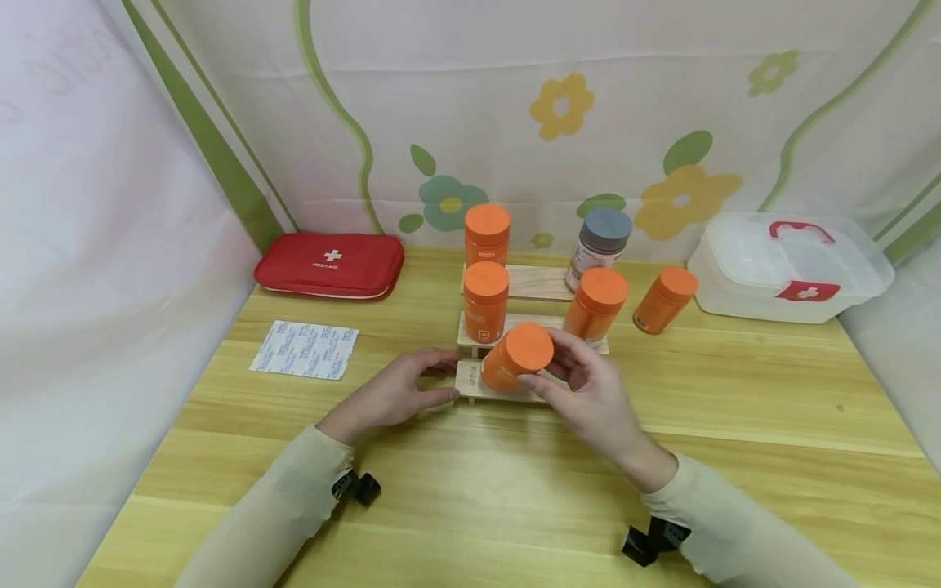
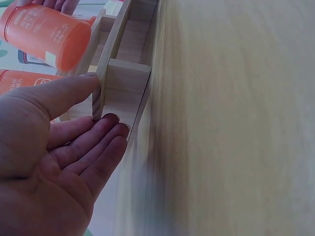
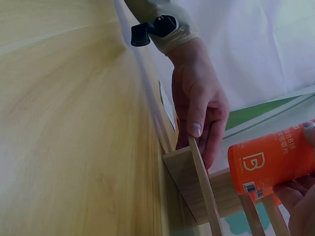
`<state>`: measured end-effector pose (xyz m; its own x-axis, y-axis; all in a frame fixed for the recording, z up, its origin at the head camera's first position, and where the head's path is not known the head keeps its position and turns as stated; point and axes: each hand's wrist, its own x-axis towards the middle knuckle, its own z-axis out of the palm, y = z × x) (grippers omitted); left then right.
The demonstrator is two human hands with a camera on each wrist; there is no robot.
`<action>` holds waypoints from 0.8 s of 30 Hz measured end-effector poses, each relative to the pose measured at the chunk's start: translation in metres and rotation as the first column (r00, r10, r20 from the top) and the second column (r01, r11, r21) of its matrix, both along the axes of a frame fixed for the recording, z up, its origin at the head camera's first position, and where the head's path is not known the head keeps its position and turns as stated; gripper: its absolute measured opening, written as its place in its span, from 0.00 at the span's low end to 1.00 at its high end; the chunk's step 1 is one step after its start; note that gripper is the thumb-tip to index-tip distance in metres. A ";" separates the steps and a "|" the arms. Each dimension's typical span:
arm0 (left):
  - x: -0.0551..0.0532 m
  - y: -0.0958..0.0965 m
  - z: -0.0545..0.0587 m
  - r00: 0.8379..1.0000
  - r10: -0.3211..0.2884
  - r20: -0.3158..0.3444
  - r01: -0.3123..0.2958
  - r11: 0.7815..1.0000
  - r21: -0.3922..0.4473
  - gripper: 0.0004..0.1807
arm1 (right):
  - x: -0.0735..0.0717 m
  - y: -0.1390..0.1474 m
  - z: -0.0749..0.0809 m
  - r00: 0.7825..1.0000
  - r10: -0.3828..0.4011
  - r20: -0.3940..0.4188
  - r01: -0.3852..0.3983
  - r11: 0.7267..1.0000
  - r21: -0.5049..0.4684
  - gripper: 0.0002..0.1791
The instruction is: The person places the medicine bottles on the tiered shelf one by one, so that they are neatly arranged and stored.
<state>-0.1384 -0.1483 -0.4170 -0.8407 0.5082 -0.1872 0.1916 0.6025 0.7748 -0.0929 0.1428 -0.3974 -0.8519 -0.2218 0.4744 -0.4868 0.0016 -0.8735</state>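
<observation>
My right hand (image 1: 591, 392) grips an orange bottle (image 1: 518, 358) by its sides, thumb in front and fingers behind. The bottle tilts over the front step of a three-step wooden display rack (image 1: 470, 380); in the right wrist view its printed side and barcode show. My left hand (image 1: 400, 388) is at the rack's left end, thumb and fingers to either side of the front step's end, pinching it. Behind, orange bottles stand on the middle step at left (image 1: 485, 304) and right (image 1: 595, 306). On the back step are another orange bottle (image 1: 487, 233) and a grey-lidded bottle (image 1: 599, 245).
Right of the rack an orange bottle (image 1: 665, 300) stands on the table (image 1: 772, 392), beside a clear first-aid box (image 1: 757, 286) with a red latch. At left lie a red first-aid pouch (image 1: 331, 265) and a white printed blister sheet (image 1: 305, 349). A flowered curtain (image 1: 456, 98) hangs behind.
</observation>
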 end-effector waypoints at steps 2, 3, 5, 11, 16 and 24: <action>0.000 0.000 0.000 1.000 -0.002 -0.001 0.002 1.000 0.000 0.33 | -0.001 -0.004 -0.001 1.000 0.000 0.021 0.000 1.000 0.010 0.36; 0.000 0.000 0.000 1.000 -0.003 -0.002 0.003 1.000 -0.001 0.33 | -0.001 -0.006 -0.001 1.000 0.001 0.031 -0.001 1.000 0.013 0.36; 0.000 0.000 0.000 1.000 -0.005 -0.002 0.005 1.000 -0.003 0.33 | -0.002 -0.010 -0.002 0.999 -0.006 0.042 0.005 1.000 0.029 0.36; 0.000 0.001 0.001 1.000 0.002 0.010 -0.002 1.000 -0.010 0.34 | -0.006 -0.020 -0.007 0.996 -0.035 0.087 0.030 0.997 0.067 0.35; 0.000 0.001 0.001 1.000 -0.002 0.007 0.002 1.000 -0.017 0.33 | -0.007 -0.029 -0.010 0.993 -0.070 0.098 0.062 0.995 0.083 0.34; 0.000 0.001 0.000 1.000 0.001 0.001 -0.001 1.000 -0.009 0.33 | -0.006 -0.039 -0.005 0.989 -0.108 0.098 0.098 0.990 0.098 0.33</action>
